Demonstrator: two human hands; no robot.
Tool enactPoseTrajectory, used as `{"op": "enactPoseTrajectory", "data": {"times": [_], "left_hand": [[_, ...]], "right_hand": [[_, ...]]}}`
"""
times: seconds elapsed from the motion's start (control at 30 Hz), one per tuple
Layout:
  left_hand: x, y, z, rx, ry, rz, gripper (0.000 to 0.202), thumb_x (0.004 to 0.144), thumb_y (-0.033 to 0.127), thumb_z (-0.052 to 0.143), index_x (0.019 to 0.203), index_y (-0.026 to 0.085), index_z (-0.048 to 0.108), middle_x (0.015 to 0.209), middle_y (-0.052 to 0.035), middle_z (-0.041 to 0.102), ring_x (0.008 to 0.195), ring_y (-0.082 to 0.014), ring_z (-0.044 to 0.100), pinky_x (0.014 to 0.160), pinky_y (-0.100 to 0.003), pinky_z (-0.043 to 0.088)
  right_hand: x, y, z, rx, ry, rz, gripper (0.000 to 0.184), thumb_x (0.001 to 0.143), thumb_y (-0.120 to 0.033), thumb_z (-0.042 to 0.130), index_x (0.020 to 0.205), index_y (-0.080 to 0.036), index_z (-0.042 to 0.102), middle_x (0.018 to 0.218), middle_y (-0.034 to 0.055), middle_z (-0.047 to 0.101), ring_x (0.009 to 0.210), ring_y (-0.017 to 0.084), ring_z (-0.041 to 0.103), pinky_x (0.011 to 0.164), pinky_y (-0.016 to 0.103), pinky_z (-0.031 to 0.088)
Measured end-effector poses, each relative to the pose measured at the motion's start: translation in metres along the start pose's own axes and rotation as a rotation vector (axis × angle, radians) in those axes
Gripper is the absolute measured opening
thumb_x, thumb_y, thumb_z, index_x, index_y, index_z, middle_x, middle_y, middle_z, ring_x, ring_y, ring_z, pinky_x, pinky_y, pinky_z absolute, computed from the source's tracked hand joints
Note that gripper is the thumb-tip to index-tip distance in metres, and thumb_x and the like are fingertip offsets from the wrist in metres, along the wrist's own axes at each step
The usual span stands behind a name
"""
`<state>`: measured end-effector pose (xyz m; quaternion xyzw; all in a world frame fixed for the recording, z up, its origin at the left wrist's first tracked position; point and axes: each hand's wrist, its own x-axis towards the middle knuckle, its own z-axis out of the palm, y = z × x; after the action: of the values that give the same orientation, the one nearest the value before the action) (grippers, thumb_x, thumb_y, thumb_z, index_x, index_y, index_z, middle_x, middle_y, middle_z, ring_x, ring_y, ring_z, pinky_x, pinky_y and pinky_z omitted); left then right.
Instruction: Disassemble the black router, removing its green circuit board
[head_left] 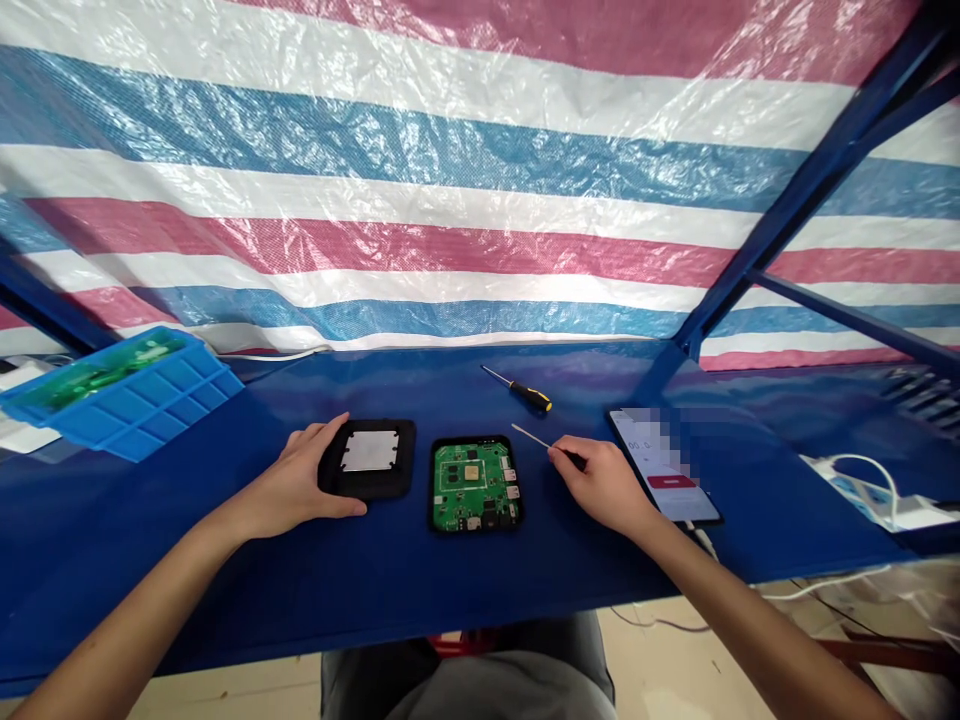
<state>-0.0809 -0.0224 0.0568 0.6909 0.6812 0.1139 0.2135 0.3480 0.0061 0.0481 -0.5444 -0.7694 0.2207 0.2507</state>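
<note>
My left hand (300,480) rests on the blue table, fingers curled round the left edge of a black square cover (369,457) with a silver plate in its middle. Just to its right lies a black square case holding a green circuit board (475,483). My right hand (600,485) is closed on a thin screwdriver (534,437), whose metal shaft points up and left, above the board's right corner. A second screwdriver (525,392) with a black and yellow handle lies farther back on the table.
A phone (664,468) with a lit screen lies right of my right hand. A blue plastic crate (131,400) with green boards sits at the far left. A striped tarp hangs behind the table. A white power strip (870,495) lies at the right.
</note>
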Motion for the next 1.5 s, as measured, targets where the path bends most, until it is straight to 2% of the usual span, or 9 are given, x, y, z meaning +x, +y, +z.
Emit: {"op": "enactPoseTrajectory", "data": {"times": [0.2,0.33,0.7,0.83,0.9,1.0,1.13,1.33,1.5], "left_hand": [[0.009,0.005,-0.011,0.105,-0.038,0.037,0.12,0.054,0.07,0.089,0.156,0.019,0.051,0.141,-0.0156,0.06,0.136,-0.0464,0.053,0.116,-0.058,0.046],[0.013,0.0,-0.013,0.133,-0.041,0.068,0.115,0.05,0.067,0.091,0.15,0.021,0.056,0.147,-0.0156,0.058,0.139,-0.0469,0.053,0.116,-0.057,0.047],[0.016,-0.029,0.009,0.075,0.086,0.197,0.117,0.063,0.063,0.089,0.165,0.026,0.046,0.163,-0.0155,0.053,0.15,-0.0523,0.047,0.12,-0.066,0.046],[0.015,-0.034,0.015,0.014,0.055,0.214,0.121,0.069,0.065,0.088,0.171,0.024,0.037,0.175,-0.0174,0.04,0.162,-0.0516,0.034,0.126,-0.066,0.04],[0.015,-0.035,0.016,-0.007,0.039,0.21,0.121,0.072,0.067,0.086,0.172,0.026,0.034,0.176,-0.0175,0.038,0.161,-0.0495,0.036,0.127,-0.064,0.04],[0.014,-0.034,0.017,0.001,0.047,0.208,0.123,0.07,0.073,0.084,0.172,0.026,0.035,0.173,-0.0166,0.043,0.157,-0.0487,0.043,0.126,-0.061,0.041],[0.013,-0.03,0.018,0.062,0.044,0.177,0.128,0.063,0.078,0.084,0.17,0.023,0.04,0.171,-0.019,0.042,0.159,-0.0499,0.036,0.126,-0.064,0.04],[0.004,-0.023,0.012,0.101,0.055,0.137,0.124,0.064,0.076,0.085,0.168,0.024,0.042,0.168,-0.0186,0.044,0.156,-0.0494,0.039,0.125,-0.062,0.041],[0.0,-0.02,0.008,0.107,0.066,0.147,0.111,0.067,0.076,0.083,0.16,0.026,0.052,0.164,-0.0177,0.048,0.152,-0.0481,0.042,0.123,-0.061,0.041]], "right_hand": [[0.002,0.008,0.0,-0.075,0.027,0.001,0.036,0.104,-0.04,0.048,0.079,-0.024,0.069,0.078,0.0057,0.073,0.07,0.023,0.064,0.066,0.034,0.038],[0.004,0.009,0.002,-0.108,0.025,-0.016,0.035,0.104,-0.037,0.05,0.079,-0.023,0.071,0.08,0.005,0.075,0.074,0.023,0.067,0.069,0.033,0.041],[0.013,0.012,0.003,-0.247,0.064,-0.01,0.021,0.103,-0.028,0.065,0.088,-0.022,0.078,0.089,0.0046,0.075,0.076,0.02,0.07,0.07,0.032,0.047],[0.019,0.009,0.008,-0.285,0.079,-0.007,0.011,0.1,-0.028,0.072,0.102,-0.021,0.079,0.098,0.0065,0.077,0.077,0.021,0.072,0.068,0.032,0.051],[0.018,0.008,0.008,-0.295,0.083,-0.015,0.014,0.1,-0.029,0.074,0.11,-0.021,0.079,0.102,0.0074,0.077,0.078,0.022,0.074,0.069,0.033,0.054],[0.009,0.007,0.006,-0.305,0.101,-0.043,0.019,0.101,-0.029,0.071,0.117,-0.02,0.077,0.109,0.0099,0.078,0.091,0.026,0.077,0.078,0.037,0.061],[-0.006,0.005,0.004,-0.299,0.136,-0.141,0.023,0.106,-0.031,0.062,0.123,-0.022,0.074,0.119,0.0135,0.077,0.117,0.034,0.074,0.099,0.047,0.063],[-0.014,-0.002,0.004,-0.164,-0.011,-0.311,0.039,0.105,-0.04,0.065,0.141,-0.024,0.065,0.14,0.014,0.072,0.132,0.034,0.07,0.115,0.055,0.059],[-0.012,-0.01,0.002,-0.036,-0.293,-0.231,0.098,0.085,-0.064,0.086,0.167,-0.028,0.046,0.174,0.0139,0.046,0.162,0.04,0.042,0.132,0.058,0.042]]}}
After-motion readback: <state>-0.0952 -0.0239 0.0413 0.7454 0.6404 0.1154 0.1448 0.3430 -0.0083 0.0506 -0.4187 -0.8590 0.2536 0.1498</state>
